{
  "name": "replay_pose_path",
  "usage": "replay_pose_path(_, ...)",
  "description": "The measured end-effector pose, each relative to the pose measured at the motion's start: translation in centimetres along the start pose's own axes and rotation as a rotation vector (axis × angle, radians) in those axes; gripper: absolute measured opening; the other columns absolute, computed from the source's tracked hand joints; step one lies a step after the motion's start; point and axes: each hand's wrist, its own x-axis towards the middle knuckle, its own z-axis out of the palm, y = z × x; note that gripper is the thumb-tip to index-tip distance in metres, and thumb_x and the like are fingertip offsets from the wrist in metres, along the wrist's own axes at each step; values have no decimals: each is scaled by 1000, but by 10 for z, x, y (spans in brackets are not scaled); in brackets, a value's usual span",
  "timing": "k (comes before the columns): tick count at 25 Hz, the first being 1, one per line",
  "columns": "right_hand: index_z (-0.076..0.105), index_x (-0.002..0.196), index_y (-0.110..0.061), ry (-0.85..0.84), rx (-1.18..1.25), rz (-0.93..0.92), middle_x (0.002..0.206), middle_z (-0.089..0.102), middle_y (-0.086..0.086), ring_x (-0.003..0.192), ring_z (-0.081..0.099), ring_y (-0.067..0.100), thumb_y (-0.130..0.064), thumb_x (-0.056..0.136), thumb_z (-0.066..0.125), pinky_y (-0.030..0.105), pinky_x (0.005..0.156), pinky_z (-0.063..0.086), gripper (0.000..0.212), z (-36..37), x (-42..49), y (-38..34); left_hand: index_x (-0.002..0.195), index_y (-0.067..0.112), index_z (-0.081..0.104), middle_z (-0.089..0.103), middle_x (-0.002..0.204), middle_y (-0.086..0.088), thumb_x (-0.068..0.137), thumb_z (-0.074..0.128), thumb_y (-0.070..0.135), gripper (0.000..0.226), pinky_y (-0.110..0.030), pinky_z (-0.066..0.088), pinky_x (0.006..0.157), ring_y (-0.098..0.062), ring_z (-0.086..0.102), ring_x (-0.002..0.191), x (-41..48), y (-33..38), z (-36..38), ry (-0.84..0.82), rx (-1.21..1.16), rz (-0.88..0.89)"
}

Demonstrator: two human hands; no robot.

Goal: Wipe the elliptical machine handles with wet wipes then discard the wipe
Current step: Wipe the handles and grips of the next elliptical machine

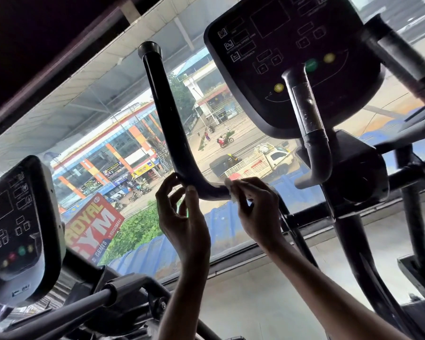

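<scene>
Neighbouring console (20,229): dark rounded panel at far left, with pale outlined buttons and small coloured dots.
Gym banner (93,224): red with white lettering, outside the window glass.
Handle (168,114): glossy black tube with a flared cap on top, running down and bending sideways to the right at its foot.
Left hand (182,217): narrow grip, thumb and curled forefinger pinching the handle's bend.
Wet wipe (232,190): white and crumpled, pressed on the handle just right of the bend.
Right hand (255,212): grip closed on the wet wipe, fingers curled over it and the tube.
Main console (280,57): matte black and rounded, with 2 yellow buttons and 1 green.
Fixed handle (309,114): short scuffed black bar with a grey sleeve, in front of the main console.
</scene>
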Motion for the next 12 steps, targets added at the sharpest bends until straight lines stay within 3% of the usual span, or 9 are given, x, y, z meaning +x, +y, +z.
replay_pose_path(4,74,123,-13,-93,-113,-119,105,71,4,97,66,19,-8,100,58,27,87,53,29,4,-1,24,123,16,64,67,113,10,91,63,6,34,-16,52,77,-4,68,100,-4,0,0,22,9,-21)
replay_pose_path(8,78,114,-16,-228,-206,116,94,70,1,90,64,19,-8,100,58,40,85,56,26,2,21,50,123,20,65,68,115,8,93,64,-1,36,-27,57,80,-7,69,103,-2,1,-2,13,55,-23)
replay_pose_path(12,81,105,-21,-252,75,25,92,75,-8,87,68,4,-18,99,65,24,79,53,18,-2,35,-2,120,30,63,68,118,7,94,65,3,38,-39,61,87,-13,69,107,2,6,-2,-5,76,-16)
